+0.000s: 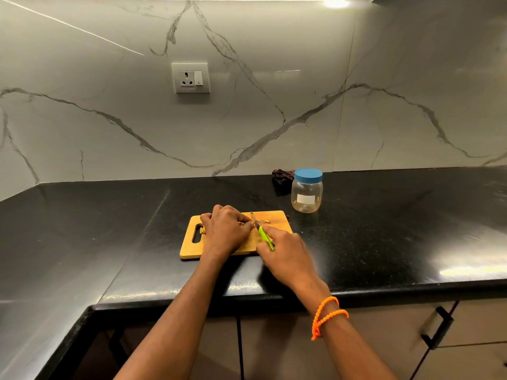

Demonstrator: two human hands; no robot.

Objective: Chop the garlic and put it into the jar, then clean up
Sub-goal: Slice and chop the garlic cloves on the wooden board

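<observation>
Garlic [241, 223] mostly hidden under left hand [226, 231], knife [265, 237] handle partly covered

No legible text; white label on jar [306, 191] blank or unreadable.

Wall [274, 64]: pale marble-look panels, grey veining, glossy. One white socket [190, 78] with switch, mid-wall. Light strip [335, 2] glares along top edge. Counter [384, 229]: black, speckled, L-shaped, reflective. Beige cabinets [378, 338] below, black handle [437, 327].

Wall socket [191, 77] on marble backsplash [274, 105]; dark crumpled thing [282, 176] (perhaps a cloth) on black countertop [109, 229]
</observation>
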